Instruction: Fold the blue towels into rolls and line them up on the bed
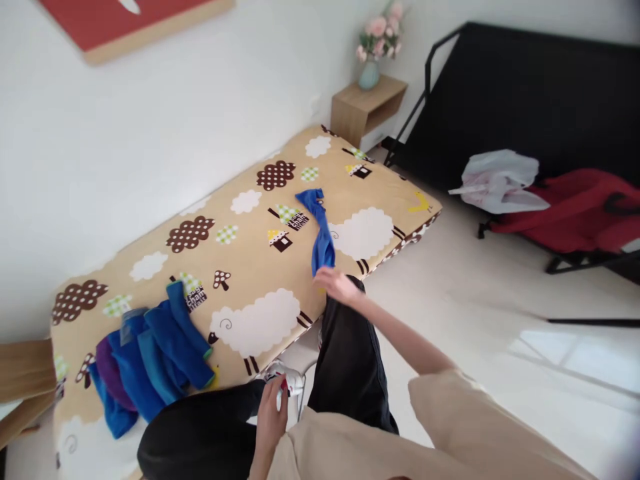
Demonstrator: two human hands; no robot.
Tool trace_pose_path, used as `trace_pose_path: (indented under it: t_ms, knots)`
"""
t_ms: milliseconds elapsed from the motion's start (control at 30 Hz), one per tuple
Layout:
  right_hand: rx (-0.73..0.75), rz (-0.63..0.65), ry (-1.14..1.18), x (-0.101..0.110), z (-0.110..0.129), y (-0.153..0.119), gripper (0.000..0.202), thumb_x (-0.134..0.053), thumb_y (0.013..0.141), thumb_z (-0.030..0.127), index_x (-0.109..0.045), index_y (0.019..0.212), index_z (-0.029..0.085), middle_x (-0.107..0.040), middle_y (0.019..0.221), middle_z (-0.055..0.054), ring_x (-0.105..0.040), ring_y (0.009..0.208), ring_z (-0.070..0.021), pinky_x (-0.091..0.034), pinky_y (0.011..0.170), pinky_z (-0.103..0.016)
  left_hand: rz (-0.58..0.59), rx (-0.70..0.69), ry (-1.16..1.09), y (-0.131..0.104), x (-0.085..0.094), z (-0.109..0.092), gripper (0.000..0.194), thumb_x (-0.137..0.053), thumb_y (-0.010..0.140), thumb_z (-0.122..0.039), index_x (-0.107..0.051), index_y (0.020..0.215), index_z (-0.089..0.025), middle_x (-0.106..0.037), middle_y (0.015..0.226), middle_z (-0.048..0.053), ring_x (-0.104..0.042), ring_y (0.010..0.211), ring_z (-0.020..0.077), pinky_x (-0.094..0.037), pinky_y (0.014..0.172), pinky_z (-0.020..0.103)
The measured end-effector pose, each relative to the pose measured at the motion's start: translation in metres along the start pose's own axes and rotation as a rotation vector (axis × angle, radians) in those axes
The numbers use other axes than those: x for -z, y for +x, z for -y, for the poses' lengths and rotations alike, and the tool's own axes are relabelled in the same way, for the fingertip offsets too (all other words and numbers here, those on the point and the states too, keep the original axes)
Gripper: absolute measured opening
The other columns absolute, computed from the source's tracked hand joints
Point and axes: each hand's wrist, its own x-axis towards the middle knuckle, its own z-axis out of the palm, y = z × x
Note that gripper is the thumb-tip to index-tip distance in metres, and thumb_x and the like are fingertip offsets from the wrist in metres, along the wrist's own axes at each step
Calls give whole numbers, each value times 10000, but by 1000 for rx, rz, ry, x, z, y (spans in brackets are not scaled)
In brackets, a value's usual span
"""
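My right hand [339, 285] is at the near end of a long, twisted blue cloth [323, 230], its fingers closed on that end. The cloth stretches away from me across the bed's patterned cover [260, 260]. Low in front of my body, my left hand [273, 410] is closed around something small with red and whitish parts, too small to name. To the left on the bed lies a pile of folded or rolled cloths [150, 350] in blue, teal and purple, some with green edges.
A wooden bedside table [367, 100] with a vase of pink flowers [370, 73] stands beyond the bed. At right, a black-framed folding bed [520, 93] holds a white plastic bag [500, 180] and red fabric [575, 213]. Cardboard [27, 373] is at far left.
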Motion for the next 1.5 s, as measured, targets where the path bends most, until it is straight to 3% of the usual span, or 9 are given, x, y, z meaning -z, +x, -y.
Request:
trace_pose_path:
  t_ms: [133, 267, 400, 567, 700, 867, 1067, 1267, 1500]
  knots:
    - [194, 122, 98, -85, 115, -74, 406, -511, 892, 36, -755, 1091, 293, -742, 1014, -69, -717, 950, -211, -616, 862, -349, -233, 9, -89, -3, 16, -48, 421, -566, 958, -364, -587, 1371, -287, -627, 1369, 117, -618, 1283, 279, -526, 1103, 487]
    - [89, 33, 184, -132, 178, -138, 427, -484, 910, 55, -764, 1088, 323, -751, 975, -52, -748, 820, -204, -648, 715, -321, -185, -53, -148, -18, 27, -65, 307, -500, 979, -255, -679, 1228, -276, -696, 1186, 90, -681, 1136, 242, -562, 1041, 435]
    - [15, 41, 221, -109, 184, -144, 387, -479, 947, 93, -773, 1050, 322, -766, 928, -30, -763, 794, -203, -660, 738, -335, -117, -63, -176, -46, 29, -56, 266, -467, 1004, -233, -719, 1086, -232, -698, 1011, 79, -698, 948, 197, -599, 902, 359]
    - [69, 205, 197, -78, 185, -127, 359, -493, 964, 133, -784, 1030, 333, -783, 949, -21, -772, 810, -202, -667, 762, -345, -133, -30, -235, -62, 26, -55, 415, -622, 926, -222, -610, 1341, -246, -628, 1318, 113, -607, 1263, 235, -513, 1104, 442]
    - [180, 348, 209, -103, 206, -133, 346, -514, 956, 144, -793, 1025, 336, -790, 968, -25, -776, 841, -204, -669, 776, -348, -111, -92, -334, -52, 21, -58, 514, -627, 854, -100, -593, 1352, -221, -641, 1308, 117, -603, 1259, 233, -502, 1112, 452]
    - [78, 221, 231, -141, 232, -147, 288, -553, 954, 195, -785, 1030, 348, -779, 982, -27, -768, 849, -229, -672, 803, -398, -209, -27, -330, -57, 24, -43, 436, -512, 804, -9, -684, 1157, -198, -697, 1049, 80, -669, 997, 197, -564, 937, 367]
    - [37, 289, 310, -144, 232, -146, 301, -660, 834, 159, -763, 1055, 335, -754, 1011, -40, -730, 853, -259, -653, 825, -465, -338, 41, -359, -89, 43, -20, 381, -521, 781, -7, -719, 1048, -192, -686, 898, 42, -646, 804, 160, -558, 791, 297]
    - [-57, 225, 298, -149, 231, -147, 221, -629, 815, 142, -744, 913, 302, -751, 907, -40, -718, 863, -269, -620, 815, -464, -282, 148, -259, -104, 54, -9, 491, -524, 734, 25, -713, 1129, -197, -723, 1080, 76, -674, 1012, 208, -548, 987, 386]
    - [-130, 339, 352, -151, 251, -146, 90, -670, 813, 169, -692, 825, 255, -708, 830, 1, -663, 741, -179, -567, 702, -314, -353, -185, -269, -105, 52, -22, 402, -561, 914, -79, -664, 1274, -226, -687, 1233, 98, -652, 1160, 194, -546, 1047, 378]
